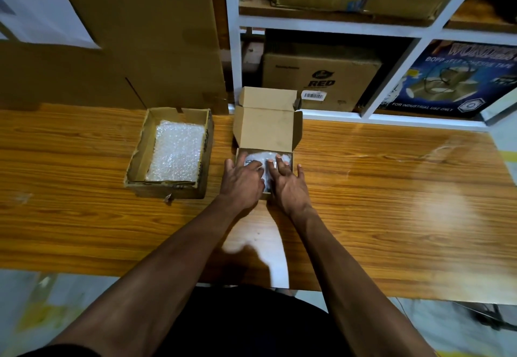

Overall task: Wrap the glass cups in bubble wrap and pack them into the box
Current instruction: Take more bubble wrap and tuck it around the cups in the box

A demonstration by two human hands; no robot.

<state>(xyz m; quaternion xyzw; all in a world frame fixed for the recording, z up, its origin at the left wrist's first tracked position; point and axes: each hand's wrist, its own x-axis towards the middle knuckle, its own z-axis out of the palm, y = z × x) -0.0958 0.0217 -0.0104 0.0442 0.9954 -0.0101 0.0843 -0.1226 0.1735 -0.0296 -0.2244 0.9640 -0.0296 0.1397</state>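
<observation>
A: Where are the cups?

B: Under both palms, as a clear bubble-wrapped bundle (pixel 282 158) inside the small open brown cardboard box (pixel 267 130) on the wooden counter (pixel 391 177).

A: And each grip?

B: Left hand (pixel 242 181) and right hand (pixel 288 186) lie side by side, fingers straight, pressing down, clasping nothing.

Both arms reach forward side by side; left hand (pixel 242 181) and right hand (pixel 288 183) lie palms down, fingers spread straight

Both hands, left hand (pixel 242 181) and right hand (pixel 288 186), press bubble-wrapped cups (pixel 263 160) into the open box (pixel 267 127).
</observation>
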